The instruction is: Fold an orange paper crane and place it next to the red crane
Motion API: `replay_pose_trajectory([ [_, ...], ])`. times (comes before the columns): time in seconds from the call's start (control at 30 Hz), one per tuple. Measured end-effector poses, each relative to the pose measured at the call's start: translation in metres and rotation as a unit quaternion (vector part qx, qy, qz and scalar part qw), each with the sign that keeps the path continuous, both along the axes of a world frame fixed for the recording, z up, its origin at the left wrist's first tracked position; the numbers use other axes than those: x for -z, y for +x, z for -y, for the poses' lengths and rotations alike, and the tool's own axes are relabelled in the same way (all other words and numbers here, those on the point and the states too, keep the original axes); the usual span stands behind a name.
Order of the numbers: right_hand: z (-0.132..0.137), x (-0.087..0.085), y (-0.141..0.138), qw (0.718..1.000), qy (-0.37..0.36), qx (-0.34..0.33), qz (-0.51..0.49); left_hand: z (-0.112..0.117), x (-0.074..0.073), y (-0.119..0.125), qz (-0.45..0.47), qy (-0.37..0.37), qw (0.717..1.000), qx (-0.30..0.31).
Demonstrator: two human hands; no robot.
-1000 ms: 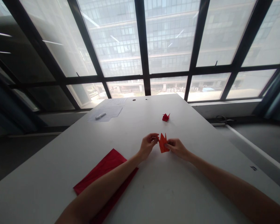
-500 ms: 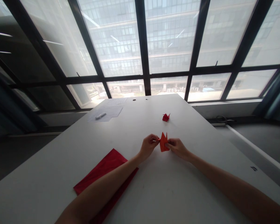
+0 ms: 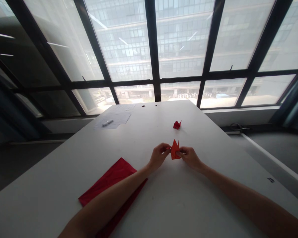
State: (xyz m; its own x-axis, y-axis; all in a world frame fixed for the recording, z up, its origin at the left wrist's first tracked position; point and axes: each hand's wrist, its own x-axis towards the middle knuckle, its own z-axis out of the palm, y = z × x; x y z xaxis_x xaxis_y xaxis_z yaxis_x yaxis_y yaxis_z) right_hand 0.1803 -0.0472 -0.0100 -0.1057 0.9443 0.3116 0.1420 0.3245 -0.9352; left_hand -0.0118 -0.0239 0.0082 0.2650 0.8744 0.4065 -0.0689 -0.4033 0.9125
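Observation:
An orange piece of folded paper (image 3: 174,151) with pointed tips stands upright between my hands, above the white table (image 3: 149,205). My left hand (image 3: 160,154) pinches its left side, thumb and fingers together. From the right, my right hand (image 3: 188,156) grips its lower right side, the thumb lying over the front. Beyond my hands sits a small red folded paper figure (image 3: 177,125) with thin points. Under my left forearm lies a large flat red sheet (image 3: 109,178), partly hidden by the arm.
White papers (image 3: 123,118) with a whitish marker-like stick (image 3: 107,123) on them lie at the far left of the table. A small dark mark (image 3: 270,180) is near the right edge. Large windows stand behind the table.
The orange folded paper has turned slightly and risen a little. My left fingers have shifted slightly on its left side; both hands keep hold of it.

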Motion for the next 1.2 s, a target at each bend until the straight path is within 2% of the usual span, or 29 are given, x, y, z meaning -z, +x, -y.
replay_pose_trajectory([
  [0.37, 0.0054, -0.0043, -0.0023, 0.999, 0.018, 0.014, 0.034, -0.0011, -0.0027, -0.0037, 0.045, -0.080, 0.995, 0.030],
  [0.7, 0.0067, -0.0066, -0.0022, 0.998, 0.022, 0.027, 0.057, -0.0002, -0.0029, -0.0038, 0.060, -0.097, 0.993, 0.016],
  [1.03, 0.0105, -0.0098, -0.0038, 0.993, 0.030, 0.021, 0.113, 0.0002, -0.0056, -0.0031, 0.092, -0.111, 0.988, 0.056],
  [1.2, 0.0101, -0.0094, -0.0034, 0.993, 0.033, 0.023, 0.109, 0.0005, -0.0106, -0.0007, 0.079, -0.115, 0.990, 0.035],
])
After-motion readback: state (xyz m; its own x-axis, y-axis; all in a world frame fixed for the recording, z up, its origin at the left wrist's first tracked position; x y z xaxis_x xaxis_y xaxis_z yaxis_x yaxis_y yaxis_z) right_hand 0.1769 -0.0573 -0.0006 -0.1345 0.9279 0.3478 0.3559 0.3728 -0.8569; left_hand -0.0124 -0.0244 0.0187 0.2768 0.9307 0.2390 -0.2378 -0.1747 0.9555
